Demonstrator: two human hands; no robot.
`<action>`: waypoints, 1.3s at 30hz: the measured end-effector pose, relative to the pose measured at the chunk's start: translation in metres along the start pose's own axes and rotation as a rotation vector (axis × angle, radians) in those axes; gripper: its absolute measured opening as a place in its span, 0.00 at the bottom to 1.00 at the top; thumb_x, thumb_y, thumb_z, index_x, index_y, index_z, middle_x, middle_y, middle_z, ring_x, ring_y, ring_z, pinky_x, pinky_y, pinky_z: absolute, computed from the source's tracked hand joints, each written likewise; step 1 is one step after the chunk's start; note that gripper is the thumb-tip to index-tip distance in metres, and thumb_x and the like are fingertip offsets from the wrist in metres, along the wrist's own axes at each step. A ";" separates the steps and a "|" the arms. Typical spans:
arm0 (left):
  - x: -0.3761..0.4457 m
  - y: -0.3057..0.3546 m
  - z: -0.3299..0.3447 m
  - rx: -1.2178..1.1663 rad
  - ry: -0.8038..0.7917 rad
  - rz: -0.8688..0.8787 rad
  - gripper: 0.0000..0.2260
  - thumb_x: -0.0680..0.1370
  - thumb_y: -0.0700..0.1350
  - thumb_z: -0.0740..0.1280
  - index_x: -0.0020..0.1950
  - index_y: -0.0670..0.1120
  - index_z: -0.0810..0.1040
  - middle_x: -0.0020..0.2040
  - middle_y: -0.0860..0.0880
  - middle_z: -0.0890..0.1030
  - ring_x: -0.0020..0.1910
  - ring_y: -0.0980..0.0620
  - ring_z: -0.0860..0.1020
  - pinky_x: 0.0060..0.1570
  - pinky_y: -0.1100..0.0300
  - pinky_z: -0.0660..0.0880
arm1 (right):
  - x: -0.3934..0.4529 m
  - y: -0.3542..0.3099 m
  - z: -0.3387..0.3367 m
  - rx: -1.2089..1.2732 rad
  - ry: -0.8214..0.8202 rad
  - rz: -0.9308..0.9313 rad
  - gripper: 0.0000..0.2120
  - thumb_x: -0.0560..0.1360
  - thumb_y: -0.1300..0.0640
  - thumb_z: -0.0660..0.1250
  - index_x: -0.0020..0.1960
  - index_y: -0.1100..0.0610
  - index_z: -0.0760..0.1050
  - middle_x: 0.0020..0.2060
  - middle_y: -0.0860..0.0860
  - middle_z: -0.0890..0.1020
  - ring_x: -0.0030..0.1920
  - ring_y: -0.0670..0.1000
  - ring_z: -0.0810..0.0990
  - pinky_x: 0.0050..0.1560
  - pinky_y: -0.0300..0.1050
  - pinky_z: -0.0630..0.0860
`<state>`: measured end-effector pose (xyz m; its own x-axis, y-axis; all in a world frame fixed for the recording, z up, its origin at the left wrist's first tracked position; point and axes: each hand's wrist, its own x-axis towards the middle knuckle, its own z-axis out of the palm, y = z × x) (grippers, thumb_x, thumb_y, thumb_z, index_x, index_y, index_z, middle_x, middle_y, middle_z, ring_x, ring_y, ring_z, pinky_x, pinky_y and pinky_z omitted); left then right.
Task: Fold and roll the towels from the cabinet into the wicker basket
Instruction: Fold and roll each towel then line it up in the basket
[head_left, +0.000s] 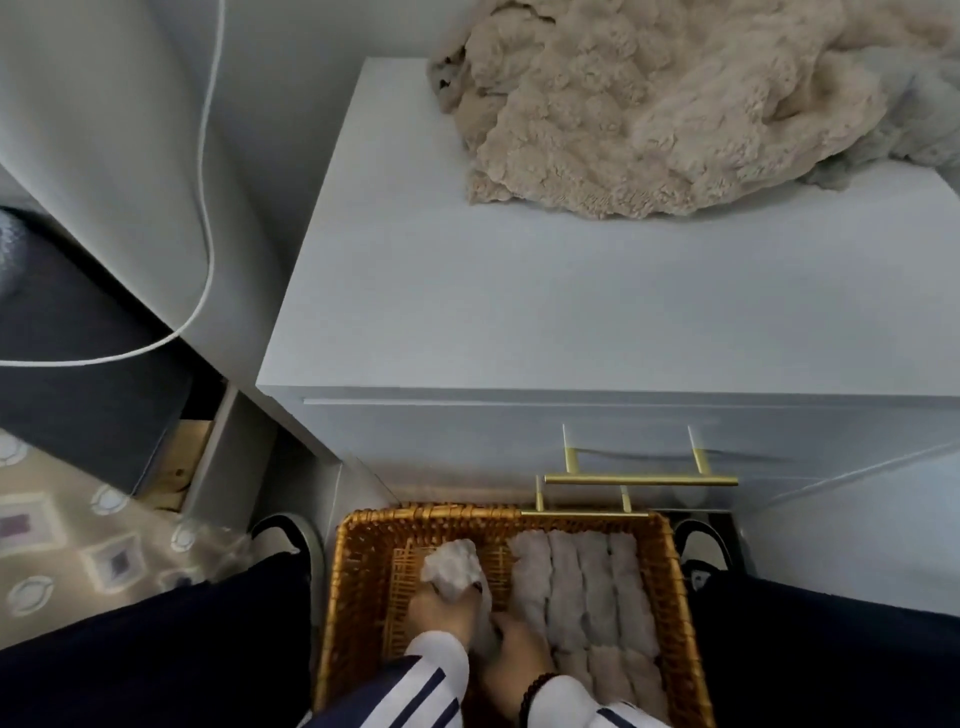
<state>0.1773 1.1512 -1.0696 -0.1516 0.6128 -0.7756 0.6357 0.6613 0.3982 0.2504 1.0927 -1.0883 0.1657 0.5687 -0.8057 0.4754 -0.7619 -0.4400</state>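
Two hands are seen low in the frame, inside the wicker basket (670, 587). A rolled towel (451, 565) is gripped by the left hand (441, 608), its pale end sticking up over the bare left half of the basket floor. The right hand (511, 652) is placed just beside it, touching the same roll; whether its fingers are curled round the cloth cannot be told. A dark bead bracelet (535, 693) is worn on the right wrist, and white sleeves with dark stripes are seen at the bottom edge. The right half of the basket is filled by rolled towels in rows (587, 597). A white cabinet (519, 312) with brass handles (641, 480) fills the centre, and a heap of beige towels (649, 104) lies on its top at the upper right. A white cable (208, 208) hangs at the upper left. No writing or brand can be read anywhere.
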 end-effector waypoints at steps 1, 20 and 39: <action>0.004 0.002 0.001 0.004 0.001 -0.043 0.15 0.79 0.49 0.64 0.59 0.41 0.77 0.59 0.42 0.79 0.58 0.44 0.77 0.52 0.60 0.69 | -0.001 -0.003 -0.003 0.014 -0.010 0.000 0.18 0.78 0.50 0.59 0.68 0.50 0.70 0.64 0.49 0.75 0.64 0.49 0.73 0.66 0.42 0.67; 0.081 0.021 0.027 0.066 -0.485 0.020 0.16 0.80 0.46 0.64 0.64 0.39 0.75 0.63 0.41 0.76 0.57 0.45 0.76 0.51 0.61 0.70 | 0.032 0.023 -0.024 -0.678 0.082 -0.212 0.27 0.67 0.50 0.73 0.62 0.59 0.74 0.55 0.56 0.77 0.53 0.57 0.78 0.48 0.46 0.76; 0.109 0.049 0.024 0.195 -0.899 -0.119 0.21 0.77 0.57 0.64 0.65 0.46 0.73 0.61 0.47 0.77 0.59 0.49 0.75 0.52 0.55 0.72 | 0.059 0.028 -0.010 -1.602 -0.156 -0.614 0.28 0.82 0.49 0.53 0.77 0.58 0.50 0.76 0.59 0.51 0.75 0.65 0.43 0.66 0.70 0.35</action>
<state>0.2103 1.2404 -1.1467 0.3680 -0.0742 -0.9269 0.7818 0.5644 0.2652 0.2820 1.1085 -1.1442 -0.3883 0.5285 -0.7549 0.7690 0.6372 0.0506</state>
